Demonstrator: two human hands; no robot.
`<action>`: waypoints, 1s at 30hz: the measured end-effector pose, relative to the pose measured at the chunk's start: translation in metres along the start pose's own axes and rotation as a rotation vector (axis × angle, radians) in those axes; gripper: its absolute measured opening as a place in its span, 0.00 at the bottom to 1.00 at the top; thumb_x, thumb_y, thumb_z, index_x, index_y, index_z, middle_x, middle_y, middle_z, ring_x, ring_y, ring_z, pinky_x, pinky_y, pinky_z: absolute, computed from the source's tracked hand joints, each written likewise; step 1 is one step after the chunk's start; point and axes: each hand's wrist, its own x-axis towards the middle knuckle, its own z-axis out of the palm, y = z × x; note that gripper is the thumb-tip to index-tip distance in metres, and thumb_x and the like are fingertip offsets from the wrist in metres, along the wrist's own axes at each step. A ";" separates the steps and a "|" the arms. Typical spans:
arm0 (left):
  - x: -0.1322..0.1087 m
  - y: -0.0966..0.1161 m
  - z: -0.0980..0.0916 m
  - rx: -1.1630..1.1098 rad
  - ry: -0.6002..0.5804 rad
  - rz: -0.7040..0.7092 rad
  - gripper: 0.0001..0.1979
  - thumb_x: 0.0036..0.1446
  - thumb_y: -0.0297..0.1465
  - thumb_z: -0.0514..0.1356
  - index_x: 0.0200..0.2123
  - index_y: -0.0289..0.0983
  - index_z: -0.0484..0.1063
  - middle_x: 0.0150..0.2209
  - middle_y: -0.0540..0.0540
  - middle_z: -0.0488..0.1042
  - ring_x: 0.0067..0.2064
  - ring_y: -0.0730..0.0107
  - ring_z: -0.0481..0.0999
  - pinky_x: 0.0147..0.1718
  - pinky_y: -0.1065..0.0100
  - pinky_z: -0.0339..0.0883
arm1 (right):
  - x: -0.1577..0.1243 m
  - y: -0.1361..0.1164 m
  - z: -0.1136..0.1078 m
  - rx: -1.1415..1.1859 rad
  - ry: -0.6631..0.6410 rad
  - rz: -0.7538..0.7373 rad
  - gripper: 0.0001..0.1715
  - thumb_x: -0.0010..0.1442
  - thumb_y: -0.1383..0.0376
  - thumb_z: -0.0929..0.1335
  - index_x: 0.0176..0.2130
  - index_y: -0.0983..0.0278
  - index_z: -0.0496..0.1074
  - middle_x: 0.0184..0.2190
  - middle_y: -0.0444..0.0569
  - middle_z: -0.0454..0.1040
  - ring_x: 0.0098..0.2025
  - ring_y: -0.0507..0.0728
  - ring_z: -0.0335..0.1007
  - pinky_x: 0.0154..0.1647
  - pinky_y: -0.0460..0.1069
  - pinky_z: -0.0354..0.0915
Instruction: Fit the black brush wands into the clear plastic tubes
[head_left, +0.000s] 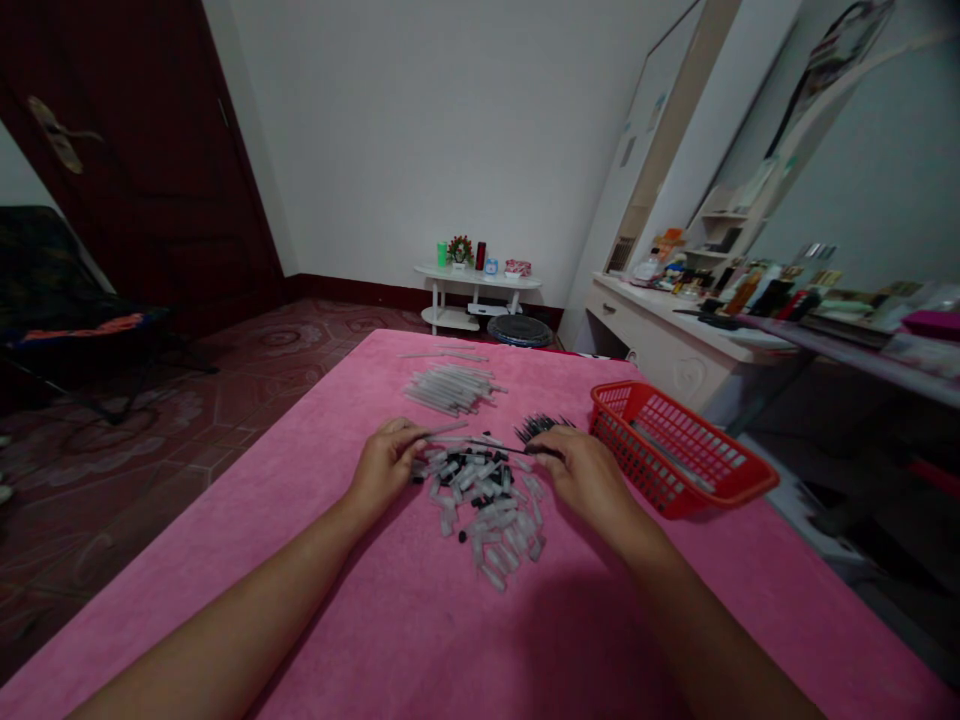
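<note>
My left hand (pixel 388 458) is closed in a pinch on a pale thin tube (pixel 448 439), like a pen barrel, which points right. Across from it, my right hand (pixel 581 470) grips a thin black stick (pixel 499 447), like a pen refill, its tip towards the tube. Whether the two touch is too small to tell. Between and below the hands lies a heap of clear caps (pixel 504 530) mixed with small black plugs (pixel 487 490). Beside my right fingers is a bunch of pointed black pieces (pixel 541 424). Beyond the hands, several pale tubes (pixel 452 388) lie stacked.
A red plastic basket (pixel 679 445) stands right of my right hand, with something pale inside. The pink cloth (pixel 337 610) covers the table. Farther off are a small white stand (pixel 450 318), a cluttered dresser (pixel 667 320) and a folding chair (pixel 67 300).
</note>
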 end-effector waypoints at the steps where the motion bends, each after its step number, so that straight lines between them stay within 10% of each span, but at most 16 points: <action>1: 0.000 0.000 0.000 0.030 -0.008 0.012 0.12 0.58 0.32 0.54 0.39 0.37 0.77 0.32 0.44 0.72 0.38 0.63 0.70 0.39 0.64 0.64 | 0.000 0.000 -0.001 -0.010 0.001 -0.002 0.15 0.56 0.71 0.65 0.40 0.61 0.77 0.39 0.49 0.76 0.43 0.56 0.70 0.45 0.47 0.60; 15: -0.006 0.026 0.007 0.165 -0.194 0.308 0.10 0.58 0.30 0.56 0.40 0.38 0.75 0.31 0.44 0.75 0.35 0.65 0.70 0.37 0.64 0.62 | -0.002 -0.018 0.010 0.091 0.054 -0.123 0.10 0.56 0.72 0.66 0.35 0.63 0.76 0.34 0.49 0.75 0.40 0.56 0.68 0.41 0.48 0.60; 22: -0.006 0.017 0.004 -0.019 0.008 0.024 0.11 0.57 0.28 0.53 0.39 0.37 0.74 0.35 0.44 0.77 0.37 0.66 0.75 0.37 0.66 0.67 | 0.001 -0.006 0.017 0.324 0.337 -0.039 0.12 0.60 0.62 0.65 0.43 0.64 0.72 0.39 0.50 0.73 0.40 0.56 0.68 0.42 0.49 0.61; 30: 0.003 0.012 0.001 -0.352 0.204 -0.224 0.10 0.54 0.30 0.54 0.35 0.33 0.73 0.36 0.43 0.78 0.40 0.65 0.77 0.43 0.65 0.69 | 0.001 0.021 0.034 0.109 0.153 0.001 0.09 0.57 0.68 0.65 0.35 0.63 0.76 0.34 0.47 0.74 0.37 0.54 0.68 0.38 0.47 0.59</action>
